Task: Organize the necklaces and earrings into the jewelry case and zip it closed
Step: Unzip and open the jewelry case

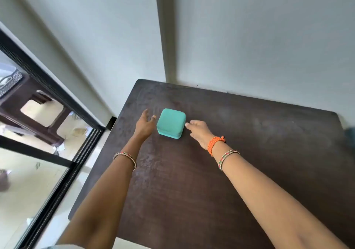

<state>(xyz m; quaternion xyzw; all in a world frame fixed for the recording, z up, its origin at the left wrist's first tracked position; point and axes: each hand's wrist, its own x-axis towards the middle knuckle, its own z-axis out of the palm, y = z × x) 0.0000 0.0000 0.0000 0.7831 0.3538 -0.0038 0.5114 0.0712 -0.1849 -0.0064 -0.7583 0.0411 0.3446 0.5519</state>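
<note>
A small square teal jewelry case (171,123) sits shut on the dark brown table (192,181), toward its far left part. My left hand (145,125) is stretched out just left of the case, fingers straight and spread, a fingertip close to the case's left edge. My right hand (198,131) reaches in from the right, its fingertips at the case's right side; whether they touch it I cannot tell. Neither hand holds anything. I see no necklaces or earrings.
The table stands in a corner against pale walls. A glass sliding door with a dark frame (57,98) runs along the left, beyond the table's left edge. A dark blurred thing (350,135) shows at the table's right edge.
</note>
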